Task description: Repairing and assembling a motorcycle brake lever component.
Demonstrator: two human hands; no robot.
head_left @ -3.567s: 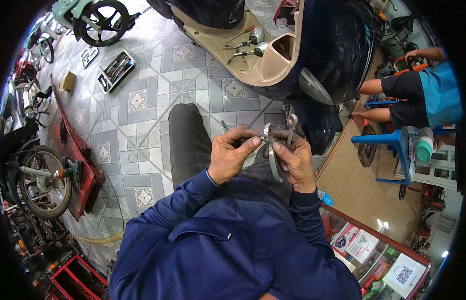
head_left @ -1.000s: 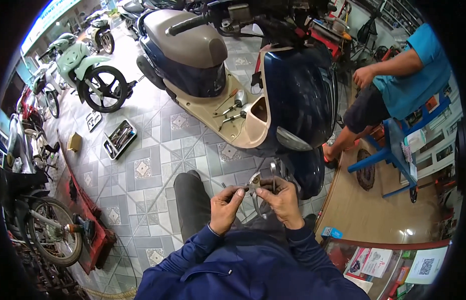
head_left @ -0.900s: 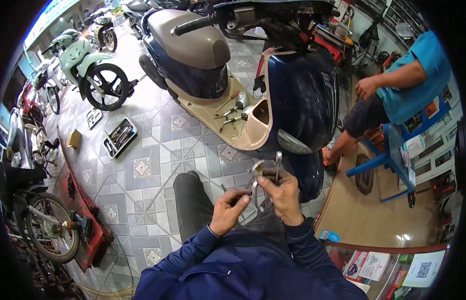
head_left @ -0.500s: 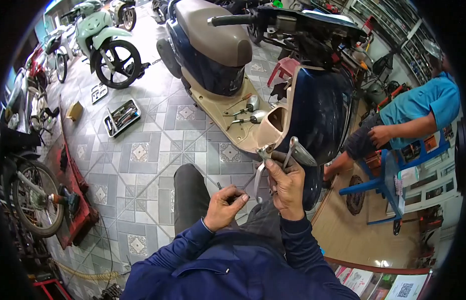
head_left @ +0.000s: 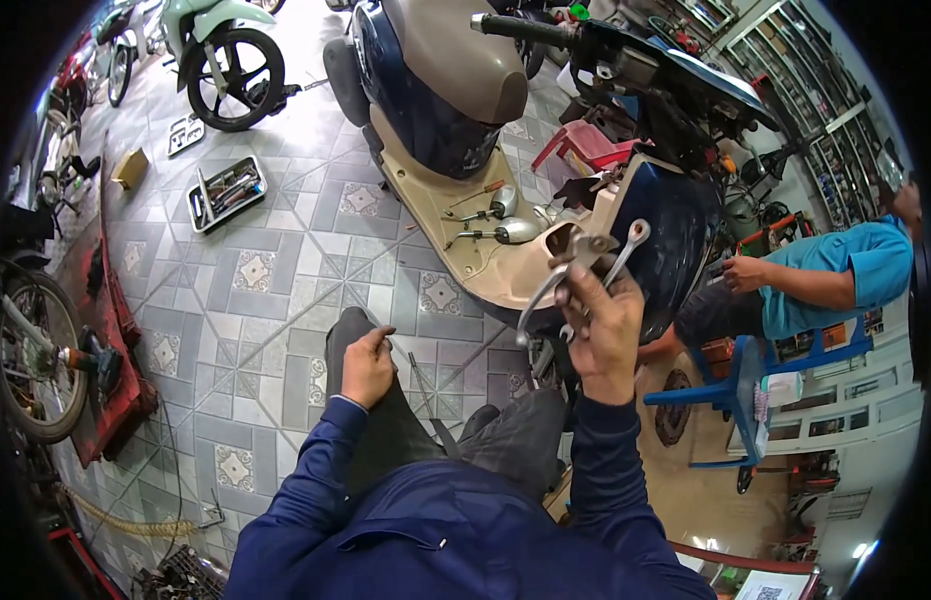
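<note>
Wrench (head_left: 626, 253): smooth, shiny metal. Lever (head_left: 538, 303): satin metal. Scooter front panel (head_left: 671, 215): glossy plastic. Seat (head_left: 447, 50): smooth, matt.

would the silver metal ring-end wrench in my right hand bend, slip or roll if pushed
The silver metal ring-end wrench is probably stiff: its shank looks straight and solid. It may slip in the right hand, given its smooth, shiny surface. Its ring, broader than the slim shank, should discourage rolling.

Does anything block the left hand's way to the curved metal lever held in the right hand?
Nothing visible does. Between the left hand and the curved metal lever in the right hand, tiled floor and a thin dark rod show, both apparently lower down.
</note>
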